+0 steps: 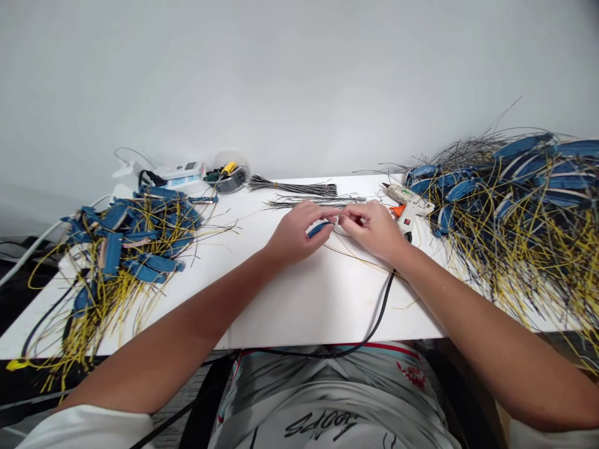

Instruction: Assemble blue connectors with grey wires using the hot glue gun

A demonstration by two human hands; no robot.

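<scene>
My left hand (302, 232) is closed around a small curved blue piece (320, 229), most of it hidden by the fingers. Facing it, almost fingertip to fingertip, my right hand (367, 226) pinches at the end of the piece; what lies between those fingertips is too small to make out. Thin yellow and black wires (358, 257) trail from there over the table to the right. Just beyond both hands lies a loose row of thin dark wires (313, 202). A white glue gun (407, 201) with an orange trigger rests beside my right hand.
Blue pieces with yellow and black wires are heaped at left (112, 252) and right (524, 181). A tied wire bundle (292, 186), a round container (231, 179) with a yellow-handled tool and a white power strip (180, 176) line the back. A black cord (381, 308) crosses the white table (281, 312).
</scene>
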